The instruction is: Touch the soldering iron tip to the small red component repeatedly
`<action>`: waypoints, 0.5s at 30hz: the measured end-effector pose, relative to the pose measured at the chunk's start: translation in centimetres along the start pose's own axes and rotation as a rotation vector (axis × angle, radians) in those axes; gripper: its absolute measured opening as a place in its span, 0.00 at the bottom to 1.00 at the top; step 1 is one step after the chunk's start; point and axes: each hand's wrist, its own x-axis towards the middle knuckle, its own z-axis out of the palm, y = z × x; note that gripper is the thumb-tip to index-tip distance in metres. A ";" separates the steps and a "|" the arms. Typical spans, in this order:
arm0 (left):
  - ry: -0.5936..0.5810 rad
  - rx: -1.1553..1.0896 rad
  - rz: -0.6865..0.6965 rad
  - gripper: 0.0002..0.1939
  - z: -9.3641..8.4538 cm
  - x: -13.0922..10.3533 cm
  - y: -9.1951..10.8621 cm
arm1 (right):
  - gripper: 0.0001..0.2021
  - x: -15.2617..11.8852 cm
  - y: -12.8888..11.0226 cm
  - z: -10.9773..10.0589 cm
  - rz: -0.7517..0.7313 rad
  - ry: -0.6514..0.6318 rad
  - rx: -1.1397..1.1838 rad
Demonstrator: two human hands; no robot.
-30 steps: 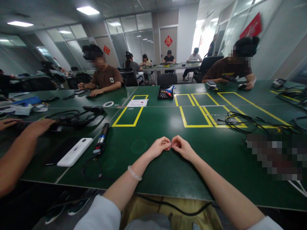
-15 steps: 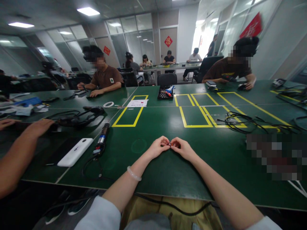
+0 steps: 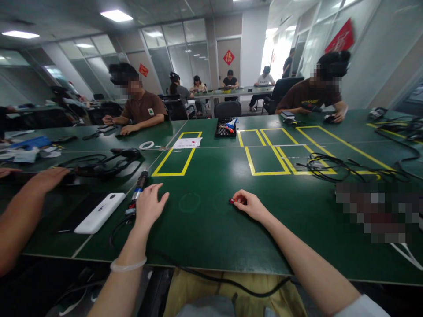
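My left hand (image 3: 150,206) is open over the near table, its thumb and fingers apart. Just beside and partly behind it lies a dark cylindrical tool (image 3: 139,185) with a blue and silver band and a cable; whether the hand touches it I cannot tell. Farther right, my right hand (image 3: 249,205) is closed in a pinch. A small red-orange piece (image 3: 232,200) pokes out from its fingertips, its exact kind too small to make out.
A white power bank-like block (image 3: 101,213) lies left of the tool. Yellow tape frames (image 3: 267,173) mark the green table (image 3: 205,237). Black cables (image 3: 319,163) lie at right, a black tray (image 3: 226,133) at the back. A co-worker's hand (image 3: 49,178) is at left.
My left hand has parted from my right hand and moved left to the cylindrical tool, its fingers opening. My right hand stays in about the same place with the small red piece.
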 end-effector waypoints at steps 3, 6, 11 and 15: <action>0.025 0.216 -0.138 0.34 -0.7 -1.4 -4.2 | 0.06 0.0 0.0 0.1 0.001 -0.001 -0.002; -0.108 0.226 -0.228 0.38 -0.7 -2.6 -7.1 | 0.06 0.1 0.1 0.2 -0.003 -0.007 -0.001; -0.157 0.153 -0.234 0.40 0.1 -2.9 -10.7 | 0.07 0.0 0.0 0.1 0.004 -0.006 -0.013; -0.203 0.102 -0.174 0.41 0.2 -1.9 -12.7 | 0.07 0.0 0.0 0.1 -0.003 -0.009 -0.015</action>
